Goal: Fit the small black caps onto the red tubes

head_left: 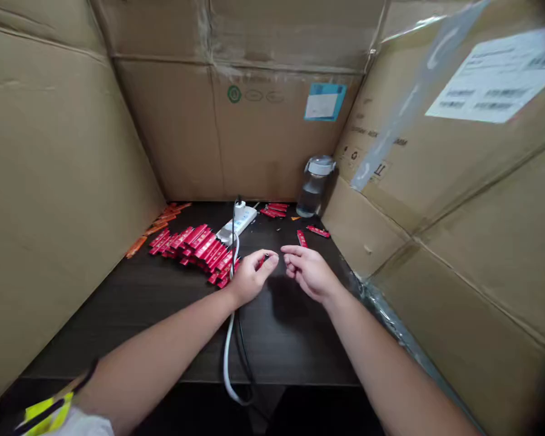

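Narrow pinch closes the left hand [249,278] on what looks like a small red piece [264,260], too hidden by the fingers to be sure. The right hand [309,274] curls narrowly just beside it, nothing visible held. Glossy red rectangular sticks [193,248] lie heaped just beyond the left hand, within easy reach, a loose red stick [302,238] lies ahead of the right hand, and a white plastic power strip [236,223] sits beyond both hands.

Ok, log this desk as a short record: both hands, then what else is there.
left hand: beside the pile of red sticks, possibly pinching something small and red
right hand: nothing visibly held, nearest a loose red stick
rest: power strip, water bottle, orange sticks, cardboard walls
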`<state>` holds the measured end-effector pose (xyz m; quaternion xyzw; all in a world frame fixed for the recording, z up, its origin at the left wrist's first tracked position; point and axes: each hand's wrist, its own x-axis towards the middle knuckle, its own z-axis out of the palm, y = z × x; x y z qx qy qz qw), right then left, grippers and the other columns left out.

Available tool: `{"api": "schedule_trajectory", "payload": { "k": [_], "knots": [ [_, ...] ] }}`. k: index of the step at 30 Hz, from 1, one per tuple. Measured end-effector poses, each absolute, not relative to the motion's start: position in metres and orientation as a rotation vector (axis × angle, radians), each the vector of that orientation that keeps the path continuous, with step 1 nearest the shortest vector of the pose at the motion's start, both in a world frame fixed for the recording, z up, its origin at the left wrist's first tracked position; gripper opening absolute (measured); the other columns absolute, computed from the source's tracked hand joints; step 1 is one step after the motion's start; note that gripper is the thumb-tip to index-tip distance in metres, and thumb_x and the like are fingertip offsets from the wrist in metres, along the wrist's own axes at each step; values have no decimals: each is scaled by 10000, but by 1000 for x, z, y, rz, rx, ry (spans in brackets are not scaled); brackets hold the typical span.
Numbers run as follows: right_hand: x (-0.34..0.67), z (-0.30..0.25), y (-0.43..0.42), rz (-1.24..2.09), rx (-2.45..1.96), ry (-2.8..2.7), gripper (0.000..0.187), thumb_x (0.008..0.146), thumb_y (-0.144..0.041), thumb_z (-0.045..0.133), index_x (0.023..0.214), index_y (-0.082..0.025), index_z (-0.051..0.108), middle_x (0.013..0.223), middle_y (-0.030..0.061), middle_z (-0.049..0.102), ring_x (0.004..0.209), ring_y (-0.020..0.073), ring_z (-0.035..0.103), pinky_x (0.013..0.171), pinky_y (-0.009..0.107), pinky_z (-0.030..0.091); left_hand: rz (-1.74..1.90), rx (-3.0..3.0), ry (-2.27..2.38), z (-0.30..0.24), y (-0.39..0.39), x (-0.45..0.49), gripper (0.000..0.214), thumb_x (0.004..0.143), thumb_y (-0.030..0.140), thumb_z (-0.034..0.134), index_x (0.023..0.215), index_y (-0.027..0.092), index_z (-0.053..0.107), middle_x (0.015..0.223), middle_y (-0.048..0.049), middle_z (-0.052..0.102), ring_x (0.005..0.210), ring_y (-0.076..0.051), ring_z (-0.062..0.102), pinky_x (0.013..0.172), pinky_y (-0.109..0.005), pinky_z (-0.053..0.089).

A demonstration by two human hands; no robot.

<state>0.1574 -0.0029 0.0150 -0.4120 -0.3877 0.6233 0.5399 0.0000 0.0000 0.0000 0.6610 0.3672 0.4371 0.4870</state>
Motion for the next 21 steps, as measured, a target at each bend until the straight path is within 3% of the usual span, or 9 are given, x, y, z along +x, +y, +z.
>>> {"api": "schedule_trajectory", "payload": {
  "k": [4, 9, 16, 21],
  "knots": [
    [161, 18, -5, 1484, -990, -947, 384, 568, -185, 781, 888, -139, 572, 677, 8, 658, 477, 74, 531, 456, 204, 432, 1055, 1570, 918, 2, 0, 0, 402, 853, 511, 428, 800, 139, 572, 547, 51, 396, 489, -73, 355, 483, -211, 298],
    [169, 20, -3, 1483, -990, -958, 299, 541, -226, 824, 763, -101, 667, 691, 48, 670, 610, 106, 620, 625, 234, 522, 1051, 1791, 967, 4, -3, -1, 357, 856, 460, 449, 705, 151, 548, 574, 38, 441, 540, -86, 396, 539, -223, 332],
    [168, 22, -8, 1245, -966, -1200, 408, 609, -278, 790, 974, -145, 665, 781, 33, 666, 638, 136, 640, 646, 317, 552, 1054, 2361, 1191, 11, -11, -6, 287, 856, 416, 463, 761, 177, 588, 652, -3, 573, 612, -124, 524, 588, -245, 356],
    [166, 27, -13, 1085, -955, -1342, 235, 636, -271, 775, 811, -145, 681, 794, 49, 667, 677, 157, 639, 664, 326, 551, 1084, 2552, 1262, 13, -10, -8, 279, 851, 430, 472, 781, 189, 594, 690, -10, 621, 618, -137, 569, 546, -253, 336]
  ]
}}
